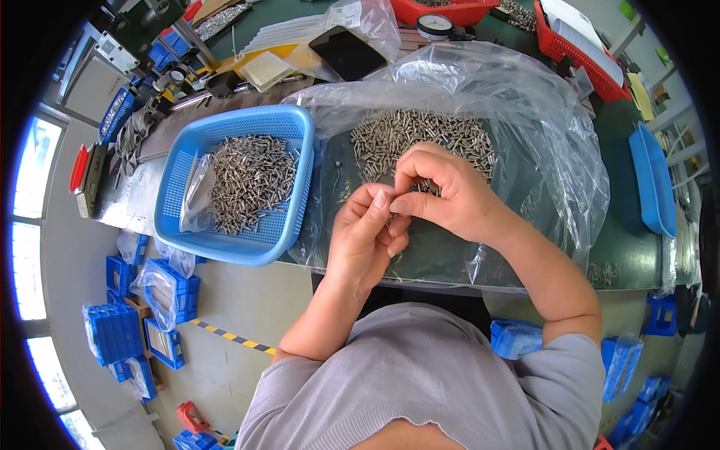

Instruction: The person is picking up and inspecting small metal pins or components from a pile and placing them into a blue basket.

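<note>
The left hand [367,229] and right hand [450,191] meet, fingertips pinched close together; whether a piece sits between them is too hidden to tell. Just beyond them, small cylindrical metal pins [416,135] lie heaped on clear plastic sheeting [551,124] over the green tabletop [621,244], right of a blue perforated basket [225,250] holding more pins.

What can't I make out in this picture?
All in the head view:
Anything between the left hand and the right hand: their own fingers hide too much of it to tell.
Part of the pile of small metal pieces: the right hand covers its near edge.
The reading on the dial gauge: too small.
The far side of the red tray: cut off by the upper edge.
</note>
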`<action>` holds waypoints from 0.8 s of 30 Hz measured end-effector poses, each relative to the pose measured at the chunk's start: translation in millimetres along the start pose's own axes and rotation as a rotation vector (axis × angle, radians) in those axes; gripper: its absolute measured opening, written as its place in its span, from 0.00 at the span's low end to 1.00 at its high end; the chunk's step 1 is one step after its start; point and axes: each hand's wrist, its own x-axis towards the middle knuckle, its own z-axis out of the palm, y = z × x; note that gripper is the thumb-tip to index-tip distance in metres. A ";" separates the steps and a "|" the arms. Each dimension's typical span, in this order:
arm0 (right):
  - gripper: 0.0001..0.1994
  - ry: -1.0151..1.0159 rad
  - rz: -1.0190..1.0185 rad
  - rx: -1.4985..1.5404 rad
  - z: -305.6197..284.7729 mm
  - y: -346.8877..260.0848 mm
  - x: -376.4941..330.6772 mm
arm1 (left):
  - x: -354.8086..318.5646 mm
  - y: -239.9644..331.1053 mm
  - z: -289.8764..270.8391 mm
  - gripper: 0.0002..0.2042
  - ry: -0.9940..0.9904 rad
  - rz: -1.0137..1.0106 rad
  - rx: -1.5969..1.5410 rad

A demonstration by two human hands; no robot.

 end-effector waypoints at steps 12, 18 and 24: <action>0.07 0.067 -0.126 -0.079 0.9 3.1 1.7 | -0.4 -0.3 -1.9 0.13 -0.009 -0.056 -0.002; 0.04 0.094 0.135 -0.087 -12.7 7.1 2.6 | 1.5 -0.4 -5.5 0.12 -0.016 0.067 -0.104; 0.05 -0.064 0.005 -0.548 -15.1 17.3 -5.8 | 2.0 -1.4 -6.1 0.13 -0.031 0.068 -0.127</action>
